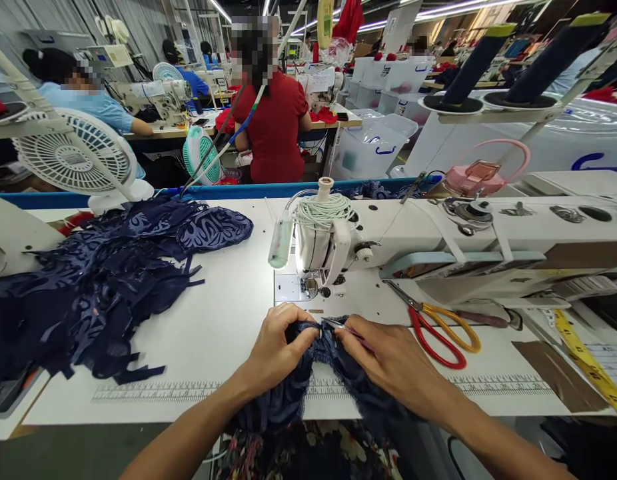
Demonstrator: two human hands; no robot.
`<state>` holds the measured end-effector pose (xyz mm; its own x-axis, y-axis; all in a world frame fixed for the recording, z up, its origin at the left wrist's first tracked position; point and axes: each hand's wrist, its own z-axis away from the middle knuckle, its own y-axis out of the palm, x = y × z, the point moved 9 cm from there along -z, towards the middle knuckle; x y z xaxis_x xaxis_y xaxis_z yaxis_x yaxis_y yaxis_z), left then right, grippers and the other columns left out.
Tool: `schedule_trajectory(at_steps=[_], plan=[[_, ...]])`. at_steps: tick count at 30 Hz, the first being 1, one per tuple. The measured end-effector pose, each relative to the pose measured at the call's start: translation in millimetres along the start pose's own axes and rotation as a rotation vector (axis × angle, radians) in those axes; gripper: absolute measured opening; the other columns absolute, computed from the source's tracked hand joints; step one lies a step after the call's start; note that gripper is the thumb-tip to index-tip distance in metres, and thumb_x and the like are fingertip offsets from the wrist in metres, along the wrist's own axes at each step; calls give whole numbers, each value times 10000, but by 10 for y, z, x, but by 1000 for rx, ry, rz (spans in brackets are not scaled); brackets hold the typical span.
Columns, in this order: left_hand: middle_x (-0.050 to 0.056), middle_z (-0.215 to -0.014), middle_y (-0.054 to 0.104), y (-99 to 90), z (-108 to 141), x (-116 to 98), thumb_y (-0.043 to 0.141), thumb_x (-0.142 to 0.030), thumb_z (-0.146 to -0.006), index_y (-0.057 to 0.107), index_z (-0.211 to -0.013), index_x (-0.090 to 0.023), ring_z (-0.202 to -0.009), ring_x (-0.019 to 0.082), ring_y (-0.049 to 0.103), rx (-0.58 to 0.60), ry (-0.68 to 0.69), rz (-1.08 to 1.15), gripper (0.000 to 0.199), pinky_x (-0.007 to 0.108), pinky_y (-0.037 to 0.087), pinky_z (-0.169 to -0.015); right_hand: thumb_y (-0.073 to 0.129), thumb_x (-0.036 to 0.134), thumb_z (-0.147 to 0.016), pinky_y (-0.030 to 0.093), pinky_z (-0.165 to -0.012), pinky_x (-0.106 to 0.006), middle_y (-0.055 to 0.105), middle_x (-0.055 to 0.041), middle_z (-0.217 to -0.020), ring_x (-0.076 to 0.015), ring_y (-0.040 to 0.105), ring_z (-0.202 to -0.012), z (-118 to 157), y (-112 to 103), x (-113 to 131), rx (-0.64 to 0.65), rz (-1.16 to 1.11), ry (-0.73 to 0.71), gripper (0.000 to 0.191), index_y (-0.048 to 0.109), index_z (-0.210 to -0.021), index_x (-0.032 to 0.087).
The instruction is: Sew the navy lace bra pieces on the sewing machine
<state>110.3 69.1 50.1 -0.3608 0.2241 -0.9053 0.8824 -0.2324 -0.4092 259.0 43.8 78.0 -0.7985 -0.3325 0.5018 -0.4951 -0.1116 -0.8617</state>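
Observation:
My left hand pinches the edge of a navy lace garment between thumb and fingers, at the front of the sewing machine. My right hand is closed around a slim pointed metal tool with a pinkish handle; its exact kind is partly hidden by the fingers. The tool's tip meets the fabric right beside my left thumb. From both hands the garment drapes down over the table edge to my lap. Just behind the hands are the needle plate and head of the sewing machine.
Scissors with red and yellow handles lie right of my right hand. A heap of navy lace pieces covers the table's left. A yellow tape measure hangs at the right. Behind stand a white fan, thread cones and people at other machines.

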Motion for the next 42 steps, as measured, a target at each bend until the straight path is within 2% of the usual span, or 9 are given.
schedule_trajectory(at_steps=[3,7,13,18,23,26,29,34,42], plan=[[20,-815,630,39,-18,94,604,-294,-854,631,-830,-183,-794,175,566,55,-92,132,116,276,432,-752,379,447,-983,287,-489,-261,429,58,-526,-130,407,-465,-26,-38,-148,-42,-142,114,315,465,-757,245],[13,-794,623,149,-14,167,599,-351,-867,648,-870,-160,-746,151,551,169,-172,329,198,248,438,-705,525,501,-903,347,-526,-249,541,41,-648,-147,482,-568,-129,117,-222,44,-413,187,279,555,-1023,251],[10,-774,602,220,17,281,614,-408,-864,646,-870,-148,-702,131,530,215,-271,453,263,227,428,-647,582,437,-857,278,-523,-224,378,59,-610,-100,355,-575,-278,349,-172,202,-660,177,296,565,-716,178],[1,-753,583,221,-5,272,600,-389,-875,633,-850,-149,-683,122,504,206,-245,433,243,220,408,-631,597,418,-848,302,-569,-233,416,47,-675,-107,374,-628,-286,367,-123,226,-716,142,254,572,-770,177],[-21,-690,521,210,-14,235,594,-367,-871,607,-793,-141,-638,108,439,198,-204,337,239,216,356,-592,578,401,-850,243,-521,-228,315,66,-611,-96,303,-569,-317,395,-128,207,-629,144,278,542,-689,177],[-31,-670,486,240,8,266,582,-395,-874,585,-784,-141,-612,99,405,229,-257,372,270,214,330,-565,565,385,-867,302,-536,-226,424,45,-643,-107,389,-593,-314,397,-104,227,-638,101,248,575,-739,173],[-18,-701,509,239,8,277,580,-408,-870,590,-811,-135,-639,108,430,224,-290,404,279,220,345,-584,551,360,-904,385,-592,-231,585,8,-756,-138,517,-676,-271,254,-123,93,-578,49,185,633,-908,195],[-13,-709,534,230,-6,225,605,-353,-850,606,-804,-131,-666,115,454,213,-253,397,226,221,358,-615,508,109,-868,442,-675,-231,711,-14,-915,-145,635,-758,-110,25,122,-117,-275,-281,293,633,-1095,244],[-21,-702,548,307,47,320,684,-415,-784,606,-753,-130,-640,93,457,249,-413,546,297,200,348,-599,442,75,-855,383,-561,-252,612,6,-671,-137,544,-558,-28,189,359,-230,134,-556,178,534,-963,183]])
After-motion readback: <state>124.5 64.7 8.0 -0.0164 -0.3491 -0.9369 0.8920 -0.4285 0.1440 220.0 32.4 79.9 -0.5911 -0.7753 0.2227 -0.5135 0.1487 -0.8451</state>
